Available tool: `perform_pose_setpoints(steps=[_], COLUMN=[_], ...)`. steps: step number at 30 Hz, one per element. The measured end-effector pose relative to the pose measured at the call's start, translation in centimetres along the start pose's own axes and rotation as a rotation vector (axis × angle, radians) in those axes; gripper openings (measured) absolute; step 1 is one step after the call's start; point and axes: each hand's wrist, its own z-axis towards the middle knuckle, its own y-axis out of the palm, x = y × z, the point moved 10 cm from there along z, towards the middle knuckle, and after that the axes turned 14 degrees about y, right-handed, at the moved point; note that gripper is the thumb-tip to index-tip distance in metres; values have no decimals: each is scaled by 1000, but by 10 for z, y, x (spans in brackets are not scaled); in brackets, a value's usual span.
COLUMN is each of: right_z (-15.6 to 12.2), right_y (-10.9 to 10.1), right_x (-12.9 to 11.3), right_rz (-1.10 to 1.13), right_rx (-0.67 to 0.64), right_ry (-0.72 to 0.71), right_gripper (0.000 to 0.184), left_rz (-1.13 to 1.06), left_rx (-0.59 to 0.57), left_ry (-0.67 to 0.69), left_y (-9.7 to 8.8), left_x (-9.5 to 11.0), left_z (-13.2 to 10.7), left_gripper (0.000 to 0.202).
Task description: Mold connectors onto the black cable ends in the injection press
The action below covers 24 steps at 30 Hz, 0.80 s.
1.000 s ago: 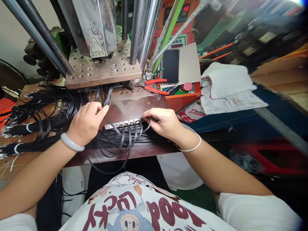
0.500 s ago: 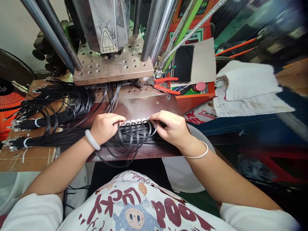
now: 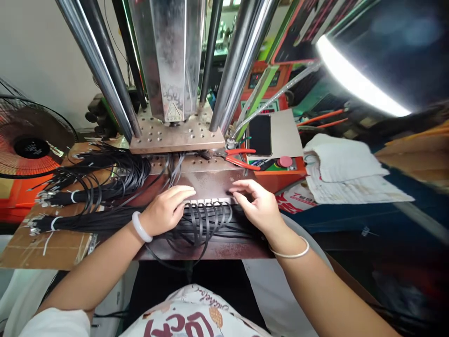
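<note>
On counter plate: both hands now flat at silver connector strip (image 3: 209, 202).
Left hand (image 3: 164, 209), right hand (image 3: 257, 206) unclenched, pressing strip ends; looped black flat cables (image 3: 201, 222) stay seated, left hand moved in.

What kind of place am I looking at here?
Probably a small factory workstation: a vertical press machine with steel columns, bundles of black cables on the bench, and both hands, left hand and right hand, at a metal fixture strip.

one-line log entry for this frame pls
left hand: on connector strip left end | right hand: on right end | black cables looped below | red pliers behind
</note>
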Motion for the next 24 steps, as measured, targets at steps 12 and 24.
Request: perform_pose_setpoints(steps=[12,24], right_z=[-1,107], right_y=[-34,75], right_x=[-16,-62], right_rz=[-32,-583], right_rx=[177,-198], right_ry=[-67,-407], right_gripper=[25,30], left_rz=[-127,474], left_rx=[319,-568], left_ry=[-312,-346], left_y=[-68,-55], left_x=[-10,-170], left_z=[-23,-21], left_gripper=[17,37])
